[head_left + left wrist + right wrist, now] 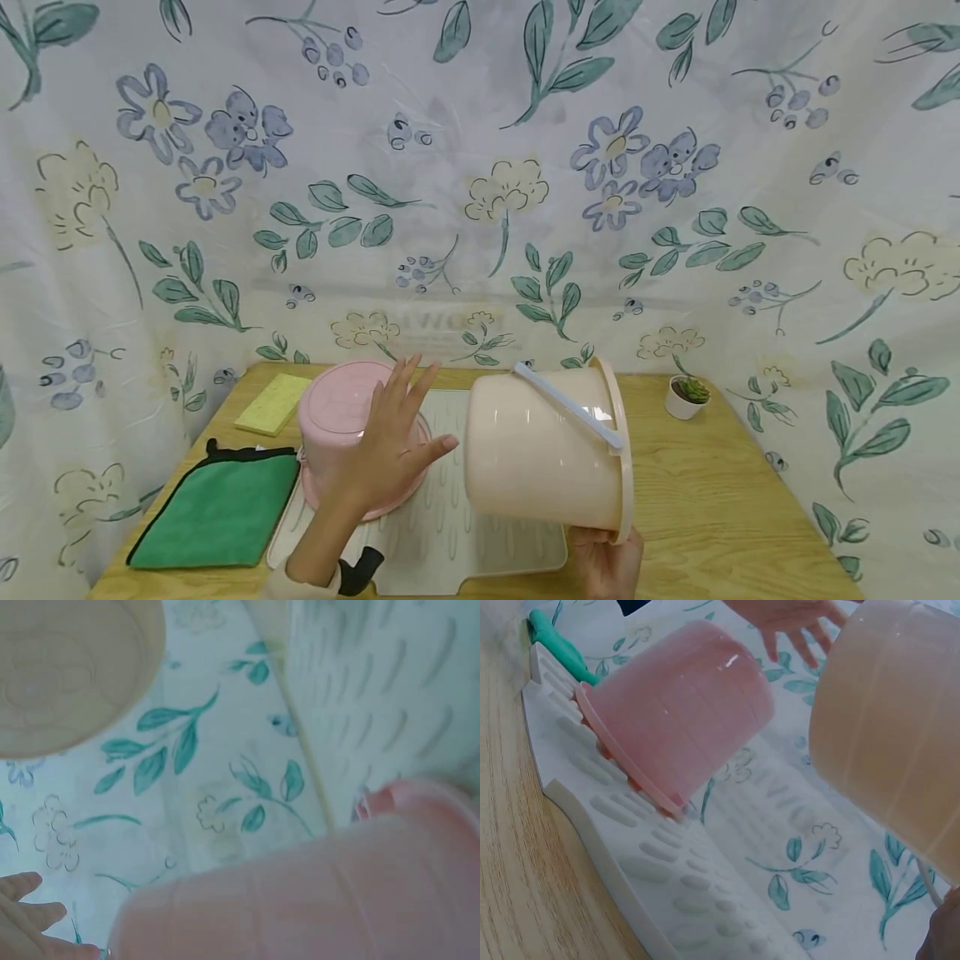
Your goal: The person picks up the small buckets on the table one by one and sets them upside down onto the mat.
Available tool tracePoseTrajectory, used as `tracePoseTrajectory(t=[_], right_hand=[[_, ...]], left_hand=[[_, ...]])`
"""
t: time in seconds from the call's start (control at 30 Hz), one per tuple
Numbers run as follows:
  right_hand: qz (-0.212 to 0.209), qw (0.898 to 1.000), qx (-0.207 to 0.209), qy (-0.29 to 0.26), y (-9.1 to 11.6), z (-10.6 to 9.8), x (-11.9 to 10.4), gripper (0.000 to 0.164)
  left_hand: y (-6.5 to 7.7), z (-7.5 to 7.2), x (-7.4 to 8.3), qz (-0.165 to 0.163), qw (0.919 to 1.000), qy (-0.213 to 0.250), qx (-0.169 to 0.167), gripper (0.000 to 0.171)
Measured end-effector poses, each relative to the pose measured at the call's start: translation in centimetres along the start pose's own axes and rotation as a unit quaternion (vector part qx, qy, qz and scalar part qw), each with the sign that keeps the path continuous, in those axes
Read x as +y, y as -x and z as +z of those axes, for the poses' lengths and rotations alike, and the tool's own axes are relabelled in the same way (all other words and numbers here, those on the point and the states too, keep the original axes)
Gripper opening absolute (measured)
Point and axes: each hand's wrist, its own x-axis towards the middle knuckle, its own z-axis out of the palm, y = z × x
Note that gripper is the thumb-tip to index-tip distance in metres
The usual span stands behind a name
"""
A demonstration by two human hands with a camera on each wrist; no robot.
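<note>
In the head view a cream bucket (543, 454) with a pale blue handle (570, 406) is held on its side, its mouth facing right. My right hand (606, 560) grips it from below by the rim. Spread fingers and an outstretched thumb show on my left hand (390, 454), which holds nothing. It overlaps a pink bucket (341, 400) that stands upside down on a pale ribbed draining mat (510, 542). The left wrist view shows the cream bucket's base (60, 675) above the left fingertips. From the right wrist, the left hand (795, 622) appears between the two buckets.
A green cloth (217, 512) with black edging lies left of the mat, and a yellow sponge cloth (273, 404) sits behind it. At the back right of the wooden table (735, 508) stands a small potted succulent (686, 397). A floral curtain (480, 167) hangs behind.
</note>
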Motion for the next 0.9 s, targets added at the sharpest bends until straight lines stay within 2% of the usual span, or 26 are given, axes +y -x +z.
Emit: tracePoseTrajectory(t=[0.3, 0.53, 0.7, 0.9], right_hand=[[0.014, 1.000, -0.019, -0.009, -0.3, -0.2, -0.2, 0.031], [0.008, 1.000, -0.002, -0.026, -0.5, -0.1, -0.2, 0.034], [0.014, 1.000, -0.005, -0.023, -0.8, -0.2, -0.3, 0.033], [0.020, 0.999, -0.011, -0.022, -1.3, -0.3, -0.3, 0.033]], left_hand=[[0.2, 1.1, 1.1, 0.024, 0.9968, 0.073, 0.024, 0.084], [0.2, 1.6, 1.3, 0.038, 0.9904, 0.132, 0.017, 0.089], [0.1, 2.1, 1.4, 0.049, 0.9879, 0.146, 0.016, 0.090], [-0.1, 2.9, 1.7, 0.042, 0.9855, 0.164, 0.010, 0.099]])
